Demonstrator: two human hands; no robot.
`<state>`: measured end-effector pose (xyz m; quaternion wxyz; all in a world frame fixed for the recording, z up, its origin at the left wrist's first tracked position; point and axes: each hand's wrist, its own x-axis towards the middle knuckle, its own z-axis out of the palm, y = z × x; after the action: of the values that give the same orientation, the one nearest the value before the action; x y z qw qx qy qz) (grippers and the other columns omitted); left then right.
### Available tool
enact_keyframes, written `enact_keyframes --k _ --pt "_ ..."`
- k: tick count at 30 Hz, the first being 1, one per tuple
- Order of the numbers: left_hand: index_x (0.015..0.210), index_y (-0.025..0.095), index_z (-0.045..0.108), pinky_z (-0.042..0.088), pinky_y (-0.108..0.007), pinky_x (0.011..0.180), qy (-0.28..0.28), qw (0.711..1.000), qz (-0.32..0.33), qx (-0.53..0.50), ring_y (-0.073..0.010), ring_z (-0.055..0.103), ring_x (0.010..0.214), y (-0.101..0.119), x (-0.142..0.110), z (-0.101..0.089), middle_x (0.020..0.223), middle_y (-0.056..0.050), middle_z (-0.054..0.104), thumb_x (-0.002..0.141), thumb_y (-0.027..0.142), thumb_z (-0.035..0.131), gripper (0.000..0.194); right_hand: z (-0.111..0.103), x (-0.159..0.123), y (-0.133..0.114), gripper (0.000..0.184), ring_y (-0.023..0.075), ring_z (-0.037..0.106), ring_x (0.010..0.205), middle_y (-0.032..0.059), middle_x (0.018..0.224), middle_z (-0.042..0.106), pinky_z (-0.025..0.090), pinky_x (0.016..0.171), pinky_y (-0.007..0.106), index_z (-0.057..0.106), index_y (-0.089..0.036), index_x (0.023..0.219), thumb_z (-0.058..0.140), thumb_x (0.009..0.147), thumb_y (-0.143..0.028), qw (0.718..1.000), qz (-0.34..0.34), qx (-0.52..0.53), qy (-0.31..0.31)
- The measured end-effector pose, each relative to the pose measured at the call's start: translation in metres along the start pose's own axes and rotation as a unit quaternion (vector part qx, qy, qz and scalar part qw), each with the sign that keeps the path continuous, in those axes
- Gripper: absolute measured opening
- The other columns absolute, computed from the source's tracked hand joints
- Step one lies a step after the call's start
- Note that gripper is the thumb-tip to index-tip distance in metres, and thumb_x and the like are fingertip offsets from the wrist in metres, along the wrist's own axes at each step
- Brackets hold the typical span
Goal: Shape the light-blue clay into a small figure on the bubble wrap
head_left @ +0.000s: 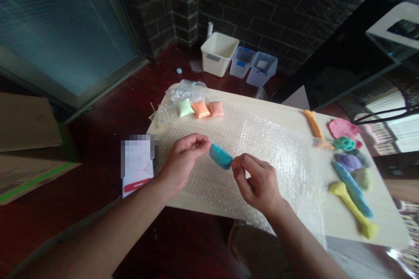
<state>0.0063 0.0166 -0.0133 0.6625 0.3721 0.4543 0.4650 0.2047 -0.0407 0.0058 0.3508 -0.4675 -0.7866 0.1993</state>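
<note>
A dark brick wall (pixel 238 6) runs across the top of the frame above a reddish-brown floor (pixel 109 115), with one blind-covered glass panel (pixel 62 22) at upper left. At top centre, three containers stand on the floor: one white basket (pixel 209 67) and two clear bins (pixel 241 57) with blue parts. One small pale-blue ball (pixel 179 70) lies left of them.

One pale table (pixel 379 233) fills the centre and right, partly covered by bubble wrap (pixel 271 139). At frame centre, one blue packet (pixel 221 156) is held above the wrap between two hands. The left hand (pixel 180 157) pinches its upper-left end between thumb and fingers; the right hand (pixel 260 181) pinches its lower-right end the same way.

Three more packets lie in a row left of top centre on the table: one light green (pixel 185 108), one orange (pixel 200 109), one coral (pixel 216 109). Crumpled clear plastic (pixel 186 91) lies just behind them; how many pieces, I cannot tell.

At right sit seven distinct coloured lumps: orange, pink (pixel 342 128), green (pixel 344 143), purple (pixel 348 162), olive (pixel 362 179), blue (pixel 352 187) and yellow (pixel 353 209). A greyish patch beside the purple one is too blurred to count.
</note>
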Motion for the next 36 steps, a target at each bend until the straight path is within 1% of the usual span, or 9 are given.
enact_keyframes --k 4,7,13,17,21,24,27,31,36 --pt "0.090 0.018 0.075 0.041 -0.033 0.086 -0.006 1.000 0.011 0.009 -0.0184 0.057 0.087 0.004 -0.001 -0.003 0.088 -0.003 0.067 0.081 0.037 0.083 0.022 -0.001 0.000 0.004 0.018 0.0145 0.055 0.060 0.0010 0.075 0.062 0.042 0.056 0.029 0.055 -0.022 0.089 0.049 0.099 -0.009 1.000 -0.019 -0.023 -0.009" --pt "0.100 0.019 0.076 0.043 -0.034 0.090 -0.032 0.999 0.001 0.042 -0.0208 0.061 0.096 0.007 -0.003 -0.005 0.099 -0.004 0.071 0.079 0.041 0.086 0.032 -0.002 -0.001 0.009 0.019 0.0136 0.052 0.058 0.0001 0.073 0.058 0.040 0.055 0.028 0.053 -0.022 0.086 0.048 0.099 -0.009 0.999 -0.029 -0.036 -0.030" --pt "0.089 0.018 0.078 0.044 -0.034 0.084 -0.047 0.994 -0.078 0.059 -0.0206 0.062 0.091 0.007 -0.002 -0.008 0.093 -0.005 0.074 0.075 0.049 0.087 0.035 0.001 -0.002 0.013 0.019 0.0167 0.057 0.066 0.0034 0.079 0.061 0.045 0.060 0.030 0.054 -0.021 0.088 0.044 0.102 -0.012 0.993 -0.051 -0.056 -0.091" --pt "0.083 0.018 0.079 0.044 -0.037 0.092 -0.032 0.991 -0.106 0.070 -0.0219 0.063 0.093 0.010 -0.001 -0.010 0.089 -0.006 0.076 0.068 0.046 0.092 0.034 0.004 0.001 0.013 0.019 0.0175 0.057 0.066 0.0038 0.078 0.062 0.045 0.060 0.031 0.055 -0.021 0.088 0.045 0.102 -0.012 0.990 -0.061 -0.072 -0.105" --pt "0.088 0.017 0.083 0.041 -0.038 0.102 -0.004 0.995 -0.092 0.034 -0.0238 0.063 0.103 0.011 -0.003 -0.011 0.098 -0.008 0.078 0.063 0.042 0.095 0.036 0.005 0.001 0.010 0.019 0.0162 0.058 0.065 0.0032 0.078 0.063 0.045 0.060 0.030 0.055 -0.020 0.089 0.046 0.102 -0.011 0.995 -0.055 -0.040 -0.069" --pt "0.091 0.017 0.085 0.041 -0.038 0.101 -0.010 0.995 -0.094 -0.006 -0.0233 0.063 0.101 0.011 -0.003 -0.011 0.098 -0.009 0.078 0.063 0.041 0.095 0.038 0.006 0.001 0.006 0.017 0.0139 0.058 0.063 0.0017 0.078 0.063 0.045 0.060 0.028 0.056 -0.020 0.090 0.048 0.101 -0.009 0.999 -0.034 0.002 -0.028" --pt "0.092 0.018 0.085 0.042 -0.038 0.100 -0.014 0.995 -0.089 -0.035 -0.0221 0.063 0.099 0.012 -0.003 -0.010 0.096 -0.008 0.078 0.064 0.040 0.095 0.036 0.006 0.002 0.003 0.018 0.0126 0.059 0.063 0.0007 0.077 0.064 0.045 0.060 0.026 0.056 -0.021 0.089 0.049 0.100 -0.009 0.999 -0.014 0.030 -0.011" --pt "0.093 0.020 0.084 0.044 -0.037 0.100 -0.008 0.998 -0.051 -0.024 -0.0211 0.065 0.100 0.010 -0.003 -0.010 0.096 -0.006 0.079 0.068 0.039 0.094 0.033 0.008 0.002 0.004 0.018 0.0132 0.060 0.064 0.0014 0.078 0.065 0.045 0.061 0.027 0.058 -0.020 0.088 0.048 0.101 -0.011 0.998 0.004 0.048 -0.031" --pt "0.092 0.018 0.082 0.049 -0.037 0.094 -0.021 0.998 -0.013 0.054 -0.0220 0.069 0.096 0.008 -0.005 -0.009 0.096 -0.007 0.079 0.076 0.045 0.089 0.032 0.011 0.000 0.008 0.019 0.0139 0.054 0.061 0.0005 0.073 0.060 0.041 0.059 0.028 0.057 -0.020 0.085 0.052 0.103 -0.021 0.994 0.039 0.048 -0.095"
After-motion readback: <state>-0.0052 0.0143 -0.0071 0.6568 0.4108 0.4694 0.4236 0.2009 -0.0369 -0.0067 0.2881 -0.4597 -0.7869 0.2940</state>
